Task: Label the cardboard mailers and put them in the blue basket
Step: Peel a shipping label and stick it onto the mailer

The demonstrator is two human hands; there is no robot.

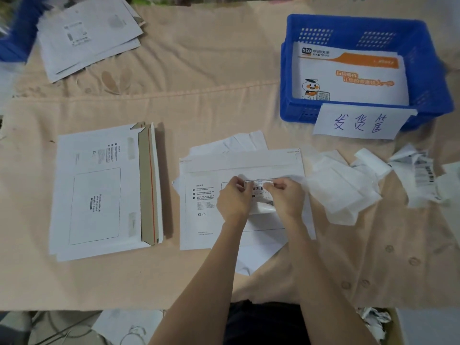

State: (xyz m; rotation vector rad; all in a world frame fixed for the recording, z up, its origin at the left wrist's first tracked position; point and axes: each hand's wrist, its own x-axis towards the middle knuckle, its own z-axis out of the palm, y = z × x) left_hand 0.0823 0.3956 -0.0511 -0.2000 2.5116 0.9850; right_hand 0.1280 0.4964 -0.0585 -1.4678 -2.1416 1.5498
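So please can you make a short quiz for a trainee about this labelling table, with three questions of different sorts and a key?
1. True or false: both hands, the left hand and the right hand, hold the barcode label above the mailer in front.
2. What already lies in the blue basket?
A. a white and orange mailer
B. a roll of tape
C. nothing
3. Fill in: the stack of unlabelled mailers lies to the ____ of the mailer in front.

Key
1. True.
2. A: the white and orange mailer.
3. Left.
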